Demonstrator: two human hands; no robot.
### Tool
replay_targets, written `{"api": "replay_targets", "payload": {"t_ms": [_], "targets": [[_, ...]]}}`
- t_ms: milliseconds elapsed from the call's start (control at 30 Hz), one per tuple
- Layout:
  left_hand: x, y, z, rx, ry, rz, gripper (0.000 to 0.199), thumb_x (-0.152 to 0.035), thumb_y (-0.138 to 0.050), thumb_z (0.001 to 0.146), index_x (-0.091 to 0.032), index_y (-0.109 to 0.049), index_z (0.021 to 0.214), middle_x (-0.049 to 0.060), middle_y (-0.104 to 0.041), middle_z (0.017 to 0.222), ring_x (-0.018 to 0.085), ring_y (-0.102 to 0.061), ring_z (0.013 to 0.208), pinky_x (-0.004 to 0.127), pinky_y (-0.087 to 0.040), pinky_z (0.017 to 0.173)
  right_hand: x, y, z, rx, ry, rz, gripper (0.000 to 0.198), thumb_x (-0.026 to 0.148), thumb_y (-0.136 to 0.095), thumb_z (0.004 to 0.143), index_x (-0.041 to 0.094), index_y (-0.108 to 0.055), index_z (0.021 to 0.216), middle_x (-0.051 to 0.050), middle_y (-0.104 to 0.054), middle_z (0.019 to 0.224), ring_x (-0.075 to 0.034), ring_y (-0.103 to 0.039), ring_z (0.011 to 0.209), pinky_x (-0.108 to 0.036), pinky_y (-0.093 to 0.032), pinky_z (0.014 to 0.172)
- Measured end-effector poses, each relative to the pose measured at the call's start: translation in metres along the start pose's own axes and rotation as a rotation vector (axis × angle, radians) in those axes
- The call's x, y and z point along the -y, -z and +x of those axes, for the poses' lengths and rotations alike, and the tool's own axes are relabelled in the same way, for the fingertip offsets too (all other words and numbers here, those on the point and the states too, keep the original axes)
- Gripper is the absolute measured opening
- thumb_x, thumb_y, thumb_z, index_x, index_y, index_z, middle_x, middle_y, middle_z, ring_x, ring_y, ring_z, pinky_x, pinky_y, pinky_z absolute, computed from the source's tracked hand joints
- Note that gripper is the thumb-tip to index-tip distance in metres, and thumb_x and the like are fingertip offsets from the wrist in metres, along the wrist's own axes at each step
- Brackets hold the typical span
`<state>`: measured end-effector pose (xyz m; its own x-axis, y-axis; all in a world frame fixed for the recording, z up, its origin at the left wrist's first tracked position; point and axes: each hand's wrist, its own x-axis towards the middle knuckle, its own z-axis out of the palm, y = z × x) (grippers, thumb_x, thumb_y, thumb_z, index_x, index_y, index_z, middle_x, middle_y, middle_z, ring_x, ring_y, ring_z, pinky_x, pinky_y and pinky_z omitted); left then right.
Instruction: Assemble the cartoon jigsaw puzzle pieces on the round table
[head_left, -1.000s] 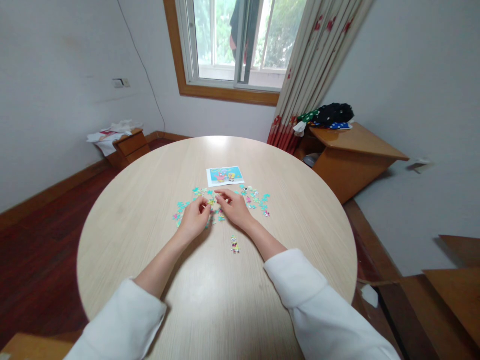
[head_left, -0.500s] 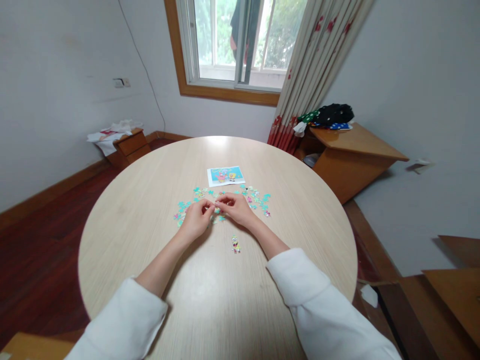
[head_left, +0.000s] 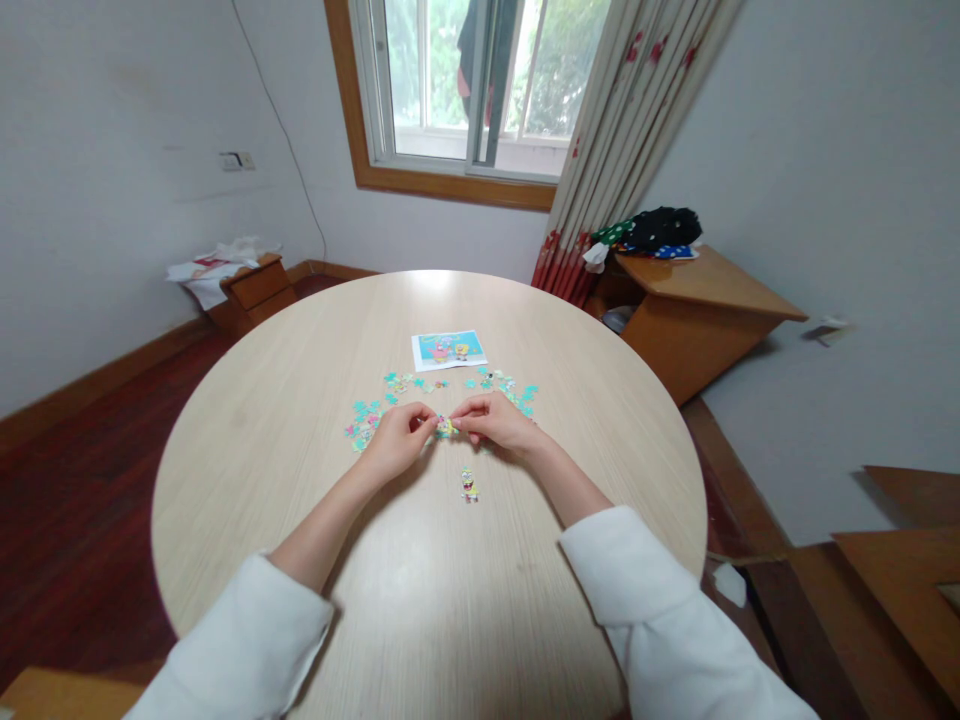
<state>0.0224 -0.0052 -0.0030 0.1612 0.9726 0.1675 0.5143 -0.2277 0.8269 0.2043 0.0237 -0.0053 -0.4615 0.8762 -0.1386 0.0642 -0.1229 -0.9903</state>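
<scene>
My left hand (head_left: 403,438) and my right hand (head_left: 496,420) meet over the middle of the table, fingertips pinched close together. Between them show small yellow and pink jigsaw puzzle pieces (head_left: 447,428), one at each hand's fingertips, partly hidden by the fingers. Nearer to me lies a small joined group of puzzle pieces (head_left: 469,486) forming a yellow cartoon figure. Loose turquoise and multicoloured pieces (head_left: 365,420) are scattered left of my left hand, and more loose pieces (head_left: 501,381) lie beyond my right hand.
A printed picture card (head_left: 450,350) with cartoon figures lies flat beyond the pieces on the round wooden table (head_left: 300,350). Behind stand a window and a curtain (head_left: 600,150). A wooden cabinet (head_left: 697,300) with cloths on top is at right, a small stool (head_left: 259,290) at left.
Both hands have shifted slightly right and toward me, and their fingertips are a little farther apart. Yellow puzzle pieces now show between them. The joined figure stays on the table.
</scene>
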Motion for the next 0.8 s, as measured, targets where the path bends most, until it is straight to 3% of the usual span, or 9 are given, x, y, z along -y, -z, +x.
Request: {"api": "replay_targets", "payload": {"t_ms": [133, 267, 467, 800], "targets": [[-0.003, -0.002, -0.003, 0.037, -0.032, 0.005, 0.016, -0.029, -0.054, 0.076, -0.018, -0.059, 0.065, 0.001, -0.059, 0.061, 0.013, -0.05, 0.057, 0.027, -0.038, 0.058, 0.01, 0.02, -0.022, 0.144, -0.156, -0.055, 0.023, 0.027, -0.079, 0.058, 0.012, -0.065, 0.068, 0.0, -0.063, 0.053, -0.007, -0.053, 0.043, -0.019, -0.036, 0.042], [-0.011, -0.004, -0.011, 0.158, -0.073, 0.102, 0.015, -0.027, -0.06, 0.073, -0.019, -0.056, 0.062, -0.001, -0.056, 0.059, 0.013, -0.048, 0.057, 0.026, -0.035, 0.056, 0.014, 0.024, -0.036, 0.282, -0.241, -0.148, 0.02, 0.025, -0.078, 0.058, 0.012, -0.064, 0.064, -0.001, -0.066, 0.056, -0.009, -0.058, 0.045, -0.019, -0.035, 0.042], [-0.022, -0.006, -0.02, 0.286, -0.128, 0.219, 0.019, -0.025, -0.059, 0.074, -0.019, -0.05, 0.058, -0.003, -0.05, 0.058, 0.014, -0.046, 0.058, 0.026, -0.033, 0.058, 0.011, 0.014, -0.039, 0.274, -0.264, -0.207, 0.015, 0.019, -0.074, 0.06, 0.014, -0.059, 0.061, 0.002, -0.062, 0.048, -0.009, -0.058, 0.042, -0.018, -0.035, 0.041], [-0.02, -0.009, -0.019, 0.354, -0.182, 0.283, 0.028, -0.026, -0.063, 0.076, -0.019, -0.044, 0.056, -0.004, -0.045, 0.057, 0.012, -0.041, 0.057, 0.026, -0.029, 0.059, 0.007, 0.014, -0.036, 0.275, -0.227, -0.262, 0.016, 0.018, -0.072, 0.061, 0.015, -0.057, 0.059, 0.003, -0.059, 0.046, -0.008, -0.054, 0.041, -0.017, -0.036, 0.041]]}}
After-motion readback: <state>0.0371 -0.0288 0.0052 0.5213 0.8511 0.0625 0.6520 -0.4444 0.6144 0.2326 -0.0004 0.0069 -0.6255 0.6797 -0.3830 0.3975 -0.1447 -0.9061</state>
